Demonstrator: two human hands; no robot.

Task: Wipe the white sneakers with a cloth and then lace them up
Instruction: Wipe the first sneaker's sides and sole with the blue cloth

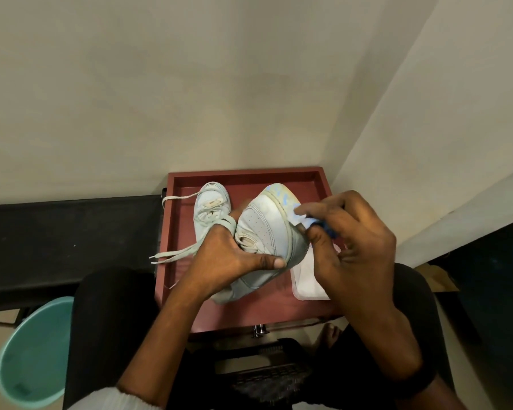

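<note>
Two hands work one white sneaker [264, 226] above a red, rimmed worktop [243, 174]. The shoe is raised off the surface and rolled onto its side. Its long axis runs from the heel at the near edge to the toe at the far edge, and the sole rim faces right.

That puts the rubber edge directly against the right hand [356, 241], the nearer one for wiping. Its grip pinches a small white-and-blue cloth [304, 221] between thumb and forefinger and presses it to the sole rim just behind the toe. The other fingers are loosely curled above it, and the wrist comes in from the near right corner.

The left hand [231, 261] steadies the shoe from the opposite side. Its thumb lies along the upper, its fingers wrap behind, and a loose lace [175, 255] is draped over the knuckles.

The next stroke looks set to follow the sole lengthwise, toe to heel. Wiping appears under way and lacing has not begun.

A second sneaker [211, 202] rests near the far left corner with its laces loose. A flat white item [308, 282] by the right edge may be a spare cloth or a shallow tray. A teal bucket [33, 353] stands on the floor.
</note>
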